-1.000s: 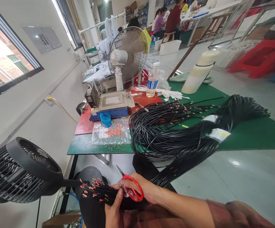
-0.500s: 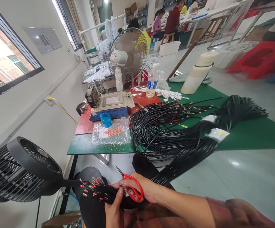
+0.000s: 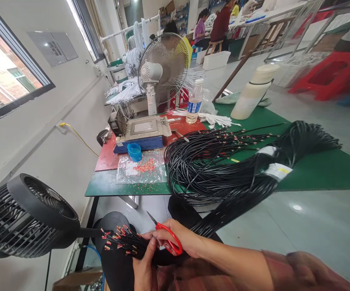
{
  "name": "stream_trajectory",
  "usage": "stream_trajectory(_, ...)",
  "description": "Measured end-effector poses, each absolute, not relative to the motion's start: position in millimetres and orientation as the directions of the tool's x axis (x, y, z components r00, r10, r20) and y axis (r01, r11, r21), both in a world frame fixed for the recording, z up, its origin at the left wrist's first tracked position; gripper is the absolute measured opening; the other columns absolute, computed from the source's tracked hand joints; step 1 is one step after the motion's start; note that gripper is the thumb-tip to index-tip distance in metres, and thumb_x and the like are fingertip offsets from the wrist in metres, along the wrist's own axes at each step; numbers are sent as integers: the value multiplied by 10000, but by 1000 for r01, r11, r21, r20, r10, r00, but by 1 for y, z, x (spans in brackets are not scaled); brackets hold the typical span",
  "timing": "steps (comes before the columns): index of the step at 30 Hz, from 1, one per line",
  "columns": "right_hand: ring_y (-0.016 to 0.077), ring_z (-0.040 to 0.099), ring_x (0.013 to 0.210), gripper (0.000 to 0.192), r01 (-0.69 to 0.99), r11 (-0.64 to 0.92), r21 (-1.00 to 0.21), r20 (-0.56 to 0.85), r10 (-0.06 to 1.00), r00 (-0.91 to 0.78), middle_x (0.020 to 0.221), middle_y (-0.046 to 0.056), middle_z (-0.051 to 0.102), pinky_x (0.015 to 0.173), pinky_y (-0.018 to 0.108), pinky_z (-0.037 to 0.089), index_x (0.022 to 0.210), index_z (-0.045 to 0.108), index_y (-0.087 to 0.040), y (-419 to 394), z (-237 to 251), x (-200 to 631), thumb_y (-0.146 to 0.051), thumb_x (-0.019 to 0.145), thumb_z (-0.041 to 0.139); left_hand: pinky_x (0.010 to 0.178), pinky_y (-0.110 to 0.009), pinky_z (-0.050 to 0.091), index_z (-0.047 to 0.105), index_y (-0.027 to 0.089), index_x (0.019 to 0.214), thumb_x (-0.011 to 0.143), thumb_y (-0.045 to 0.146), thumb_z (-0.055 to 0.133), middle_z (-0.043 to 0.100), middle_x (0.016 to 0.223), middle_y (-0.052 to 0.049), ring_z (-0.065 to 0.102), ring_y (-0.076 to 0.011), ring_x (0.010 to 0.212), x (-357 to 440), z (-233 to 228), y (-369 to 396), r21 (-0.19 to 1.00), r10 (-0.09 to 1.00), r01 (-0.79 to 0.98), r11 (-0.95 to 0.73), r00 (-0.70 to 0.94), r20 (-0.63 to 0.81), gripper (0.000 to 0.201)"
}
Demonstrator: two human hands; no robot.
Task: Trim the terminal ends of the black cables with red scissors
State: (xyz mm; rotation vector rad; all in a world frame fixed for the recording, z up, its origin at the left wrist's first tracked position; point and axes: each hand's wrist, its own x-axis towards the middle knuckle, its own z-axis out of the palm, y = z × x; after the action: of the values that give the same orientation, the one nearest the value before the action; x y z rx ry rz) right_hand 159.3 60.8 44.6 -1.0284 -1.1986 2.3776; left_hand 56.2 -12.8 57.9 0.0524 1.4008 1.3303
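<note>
Over my lap, my left hand (image 3: pixel 146 260) is closed around a bundle of black cables (image 3: pixel 129 241) whose stripped ends show red and yellowish wires, pointing left. My right hand (image 3: pixel 173 234) holds red-handled scissors (image 3: pixel 171 239), blades pointing up and left, away from the wire ends. The fingertips of my right hand meet the left thumb at the bundle; whether they also pinch a single wire is hidden. From my lap the cables run up to a large coil of black cable (image 3: pixel 205 169) on the green table (image 3: pixel 323 173), tied with white wraps.
A black fan (image 3: pixel 38 214) stands close at the left. On the table are a blue-sided metal device (image 3: pixel 141 131), a blue cup (image 3: pixel 135 152), a plastic bag with red scraps (image 3: pixel 146 165), a bottle (image 3: pixel 193 103) and a cream flask (image 3: pixel 253 95). Behind stands another fan (image 3: pixel 164 66); people sit farther back.
Almost nothing differs. The view has shifted very slightly, and both hands, the scissors and the cable bundle keep nearly the same pose.
</note>
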Motion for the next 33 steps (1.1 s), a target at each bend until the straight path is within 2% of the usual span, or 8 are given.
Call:
stream_trajectory(3,46,375,330,385,124,-429,-895,-395,631,-668,424,-46,448,344,172,281,586,599,-113,59,48,160,-485,685,598,747,-291,492,602,200,780,549,314,667,663,721,6,614,-126,737,56,57,-12,720,674,-600,348,-374,-637,266)
stream_trajectory(6,62,411,372,390,188,-264,-946,-322,689,-649,485,-13,521,375,183,297,634,646,-103,59,53,162,-480,710,584,719,-258,484,569,210,802,575,305,649,644,725,24,593,-92,709,55,56,-12,729,674,-582,360,-377,-635,259)
stream_trajectory(10,76,427,400,392,217,-206,-954,-299,707,-641,506,2,553,389,188,299,634,657,-100,59,56,161,-479,707,588,785,-298,502,526,225,930,584,310,643,651,804,9,618,-122,796,55,55,-14,698,647,-604,385,-363,-671,375)
stream_trajectory(13,66,405,383,389,184,-259,-948,-315,690,-652,468,-17,508,377,183,285,603,628,-104,58,51,160,-484,685,608,815,-314,501,522,213,957,579,310,648,657,826,-5,625,-139,830,55,54,-15,697,646,-606,383,-363,-671,410)
stream_trajectory(15,50,379,358,415,102,-380,-919,-346,657,-670,486,-24,508,361,181,278,585,590,-112,57,46,159,-515,685,591,820,-317,499,534,206,937,580,314,647,662,823,-9,628,-142,827,55,53,-16,691,648,-614,382,-355,-674,390)
stream_trajectory(18,37,343,325,437,-15,-584,-812,-422,604,-676,443,-45,464,337,175,257,542,520,-131,56,39,157,-544,670,583,842,-326,495,544,201,928,580,309,647,674,843,-21,630,-152,853,56,54,-16,675,656,-635,374,-333,-677,378)
stream_trajectory(20,36,339,322,429,-40,-651,-758,-465,582,-667,406,-60,423,334,170,243,526,495,-137,56,35,156,-533,652,605,853,-331,495,547,204,930,574,299,653,679,854,-23,631,-155,862,57,55,-15,671,650,-643,370,-337,-681,384)
stream_trajectory(33,45,361,342,443,33,-609,-792,-455,555,-696,491,-27,501,354,192,234,568,518,-135,56,36,155,-565,667,564,780,-269,510,561,209,899,592,262,639,684,813,-5,636,-116,801,56,56,-14,624,639,-703,342,-312,-703,322)
